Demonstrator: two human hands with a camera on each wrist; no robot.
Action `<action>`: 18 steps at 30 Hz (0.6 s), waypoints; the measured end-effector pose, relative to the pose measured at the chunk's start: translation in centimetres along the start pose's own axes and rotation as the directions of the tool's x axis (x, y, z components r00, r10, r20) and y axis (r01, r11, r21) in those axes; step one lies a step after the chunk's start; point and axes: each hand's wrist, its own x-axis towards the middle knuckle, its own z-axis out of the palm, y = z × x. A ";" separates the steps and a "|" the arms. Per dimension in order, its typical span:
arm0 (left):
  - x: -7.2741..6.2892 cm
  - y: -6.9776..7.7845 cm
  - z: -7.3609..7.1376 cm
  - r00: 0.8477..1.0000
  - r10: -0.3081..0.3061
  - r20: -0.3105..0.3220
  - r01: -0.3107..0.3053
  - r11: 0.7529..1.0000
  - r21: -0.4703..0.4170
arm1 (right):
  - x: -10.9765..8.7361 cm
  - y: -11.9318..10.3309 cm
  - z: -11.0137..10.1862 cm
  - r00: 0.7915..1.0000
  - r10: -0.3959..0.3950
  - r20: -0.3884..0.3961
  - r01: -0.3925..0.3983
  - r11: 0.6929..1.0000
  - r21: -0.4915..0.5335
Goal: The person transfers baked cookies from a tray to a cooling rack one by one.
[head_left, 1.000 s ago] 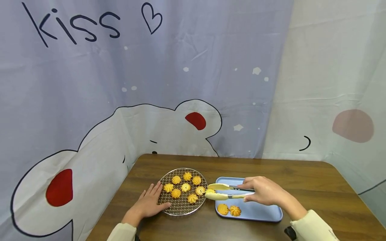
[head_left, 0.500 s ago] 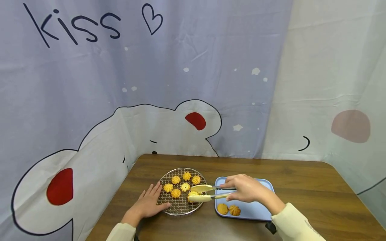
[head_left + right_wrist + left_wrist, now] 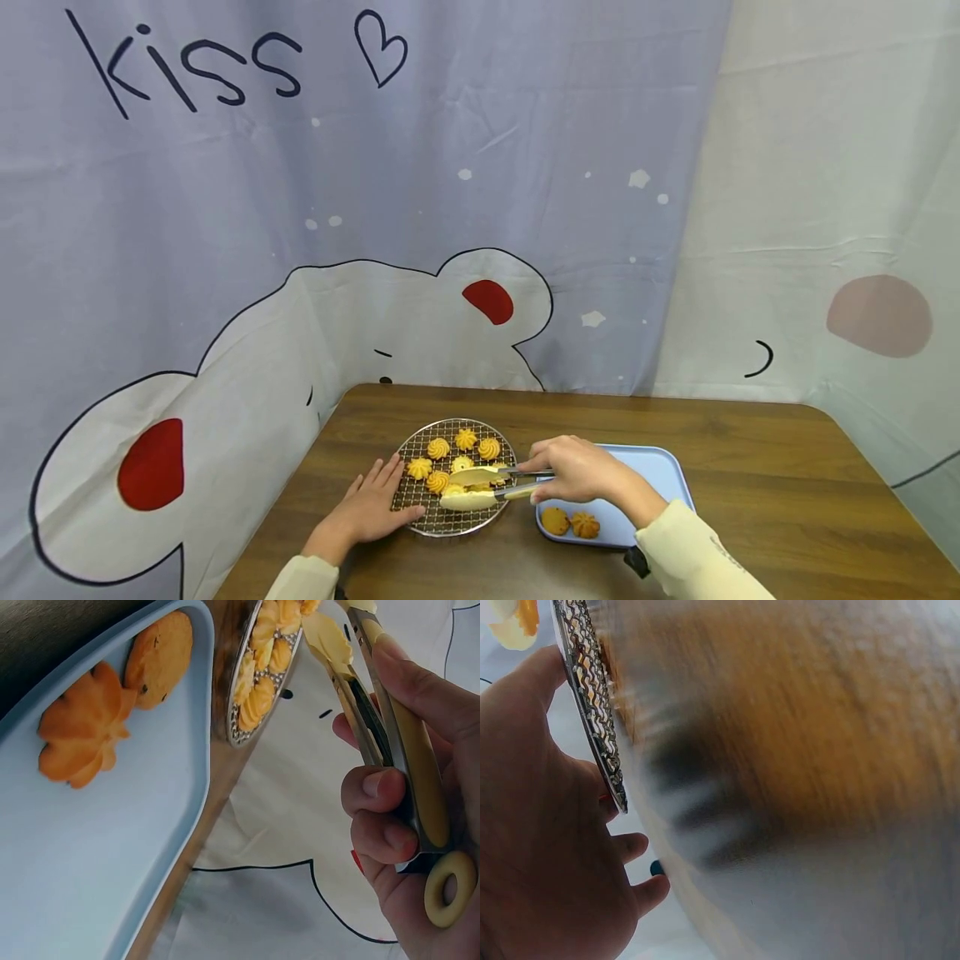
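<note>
My right hand (image 3: 577, 473) grips yellow-tipped kitchen tongs (image 3: 409, 750), which reach leftward over a round wire cooling rack (image 3: 446, 527). Between the tong tips, a bit of a yellow piped cookie (image 3: 453, 490) shows, mostly covered by them. Several swirled cookies (image 3: 438, 448) lie on the rack. At the rack's left rim rests my left hand (image 3: 367, 508), fingers spread and thumb on the near edge; the left wrist view shows this hand (image 3: 547, 825) along the rim. Two browner cookies (image 3: 86, 727) sit in the near left corner of the blue tray (image 3: 660, 479).
The tray stands right of the rack on a brown wooden table (image 3: 750, 467), a narrow gap between them. My right forearm crosses over the tray. Behind the table hangs a printed curtain (image 3: 420, 167).
My right hand has moved left with the tongs and the cookie, from the tray's left edge to above the middle of the rack. My left hand has stayed at the rim.
</note>
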 end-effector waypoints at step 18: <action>0.2 0.1 -0.2 1.000 0.000 0.012 0.000 1.000 0.007 | 2.2 0.1 1.5 1.000 0.017 -0.006 -0.017 0.995 -0.101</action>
